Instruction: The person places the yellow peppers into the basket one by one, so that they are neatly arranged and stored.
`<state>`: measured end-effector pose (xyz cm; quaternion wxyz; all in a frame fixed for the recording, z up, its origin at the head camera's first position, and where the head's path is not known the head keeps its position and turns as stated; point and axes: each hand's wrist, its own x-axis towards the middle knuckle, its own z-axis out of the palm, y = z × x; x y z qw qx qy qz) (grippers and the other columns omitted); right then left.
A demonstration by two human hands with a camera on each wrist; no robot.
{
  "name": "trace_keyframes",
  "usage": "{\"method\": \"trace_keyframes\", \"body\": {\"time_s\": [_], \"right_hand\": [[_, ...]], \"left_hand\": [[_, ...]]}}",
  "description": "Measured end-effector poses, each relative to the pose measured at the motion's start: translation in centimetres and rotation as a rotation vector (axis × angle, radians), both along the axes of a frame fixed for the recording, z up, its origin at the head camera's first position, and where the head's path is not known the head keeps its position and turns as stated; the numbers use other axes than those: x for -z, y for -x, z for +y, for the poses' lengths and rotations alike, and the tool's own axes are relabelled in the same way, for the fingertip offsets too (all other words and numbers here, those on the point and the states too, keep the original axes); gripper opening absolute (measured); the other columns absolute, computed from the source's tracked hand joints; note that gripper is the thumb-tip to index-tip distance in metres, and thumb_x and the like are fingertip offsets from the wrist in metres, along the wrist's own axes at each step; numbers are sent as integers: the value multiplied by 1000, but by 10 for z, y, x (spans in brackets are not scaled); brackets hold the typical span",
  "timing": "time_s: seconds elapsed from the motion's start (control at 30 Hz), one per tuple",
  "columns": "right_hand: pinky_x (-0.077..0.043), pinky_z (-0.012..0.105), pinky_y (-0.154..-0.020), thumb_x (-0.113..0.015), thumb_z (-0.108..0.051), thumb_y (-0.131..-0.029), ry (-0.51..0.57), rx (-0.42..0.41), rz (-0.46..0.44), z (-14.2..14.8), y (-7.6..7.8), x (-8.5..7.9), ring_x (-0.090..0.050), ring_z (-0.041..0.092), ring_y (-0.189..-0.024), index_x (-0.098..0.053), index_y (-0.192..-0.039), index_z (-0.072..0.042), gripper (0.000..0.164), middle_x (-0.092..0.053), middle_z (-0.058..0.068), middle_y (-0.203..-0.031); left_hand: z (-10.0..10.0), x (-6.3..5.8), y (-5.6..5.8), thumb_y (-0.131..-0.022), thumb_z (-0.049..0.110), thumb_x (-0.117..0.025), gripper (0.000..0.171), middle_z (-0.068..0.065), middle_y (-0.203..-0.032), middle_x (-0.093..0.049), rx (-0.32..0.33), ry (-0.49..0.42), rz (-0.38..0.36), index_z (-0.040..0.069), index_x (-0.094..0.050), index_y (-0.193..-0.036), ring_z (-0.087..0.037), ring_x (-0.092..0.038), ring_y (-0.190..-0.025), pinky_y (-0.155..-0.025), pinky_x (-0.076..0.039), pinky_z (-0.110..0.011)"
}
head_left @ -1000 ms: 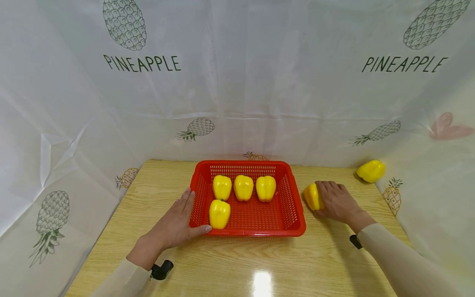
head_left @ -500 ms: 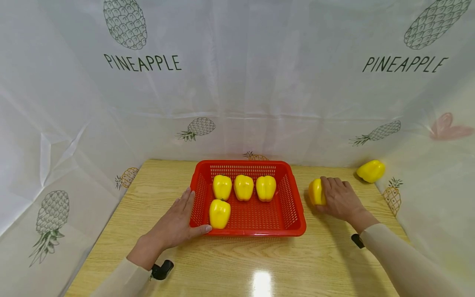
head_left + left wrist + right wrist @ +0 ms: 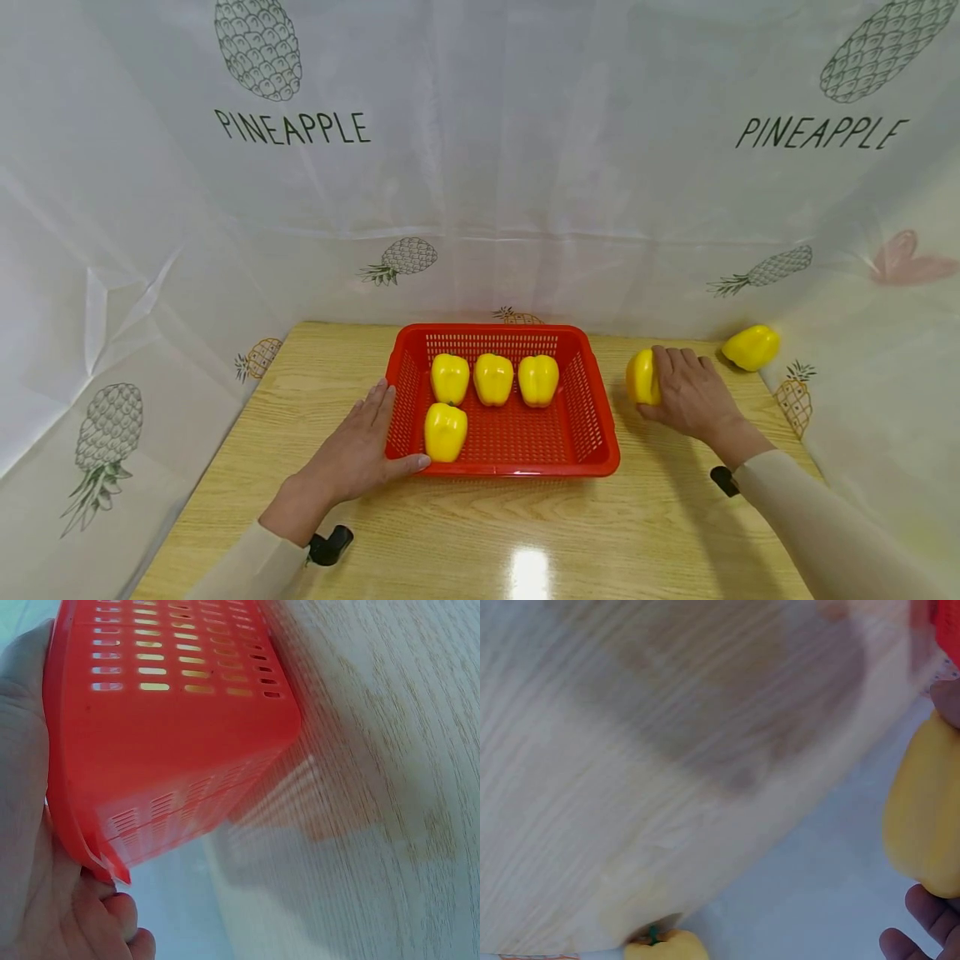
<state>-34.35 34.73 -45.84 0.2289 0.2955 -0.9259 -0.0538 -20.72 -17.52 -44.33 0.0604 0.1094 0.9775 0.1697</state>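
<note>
My right hand (image 3: pixel 693 393) holds a yellow bell pepper (image 3: pixel 642 377) by its right side, just right of the red basket (image 3: pixel 517 470). In the right wrist view this bell pepper (image 3: pixel 924 810) sits between thumb and fingers, raised over the table. At the basket's front left corner is my left hand (image 3: pixel 360 442), thumb along the front rim and fingers along the left side. The left wrist view shows its fingertips (image 3: pixel 120 915) bent in under the rim. Inside the basket, three yellow bell peppers (image 3: pixel 493 380) form a back row, and another bell pepper (image 3: pixel 446 433) lies front left.
One more yellow bell pepper (image 3: pixel 752 347) lies at the table's back right corner, near the sheet. A white sheet (image 3: pixel 480 167) printed with pineapples hangs behind and beside the wooden table (image 3: pixel 450 542).
My right hand has raised the bell pepper off the table and shifted it slightly right and away from me. The left hand and the basket have stayed in place.
</note>
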Motion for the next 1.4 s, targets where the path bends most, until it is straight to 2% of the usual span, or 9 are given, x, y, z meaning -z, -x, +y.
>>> {"method": "trace_keyframes", "body": {"time_s": [0.23, 0.47, 0.6, 0.8, 1.03, 1.4], "right_hand": [[-50, 54, -72, -81, -54, -72, 60, -35, 46, -9, 3, -19, -58, 46, -93, -45, -130, 10, 93, -60, 27, -103], [-53, 55, -75, -86, -51, -74, 116, -29, 56, -38, 1, -45, -59, 48, -95, -46, -132, 11, 94, -60, 28, -107], [-56, 56, -78, -85, -54, -76, 113, -34, 57, -62, -2, -53, -60, 48, -96, -47, -134, 11, 96, -62, 28, -110], [-57, 53, -78, -86, -59, -75, 101, -81, 58, -100, -9, -53, -60, 46, -96, -47, -137, 12, 102, -63, 28, -110], [-56, 47, -84, -87, -65, -74, 56, -95, -15, -137, -23, -50, -58, 39, -96, -45, -137, 10, 106, -61, 23, -107], [-56, 41, -81, -74, -66, -84, 25, -84, -113, -160, -37, -37, -54, 32, -90, -47, -138, 9, 97, -59, 17, -102]], "left_hand": [[0, 0, 0, -84, 87, -59, 130, -26, -175, -12, -2, 1, -5, -7, -18, -165, -43, -16, -162, -130, -21, -59], [1, 0, 0, -84, 89, -56, 131, -26, -175, -13, 0, 10, 5, -7, -18, -165, -42, -15, -163, -130, -21, -59], [1, 1, 0, -84, 89, -56, 132, -26, -175, -13, -2, 13, 12, -7, -18, -165, -43, -16, -162, -130, -22, -59], [1, 1, 0, -84, 91, -54, 132, -26, -175, -14, -2, 14, 19, -7, -18, -165, -42, -17, -162, -130, -22, -59], [2, 0, -1, -84, 90, -54, 132, -26, -174, -14, -5, 13, 16, -8, -19, -165, -43, -17, -162, -130, -22, -59], [2, 0, -2, -85, 88, -56, 131, -27, -175, -12, -10, 2, 7, -8, -17, -165, -44, -15, -162, -130, -21, -60]]}}
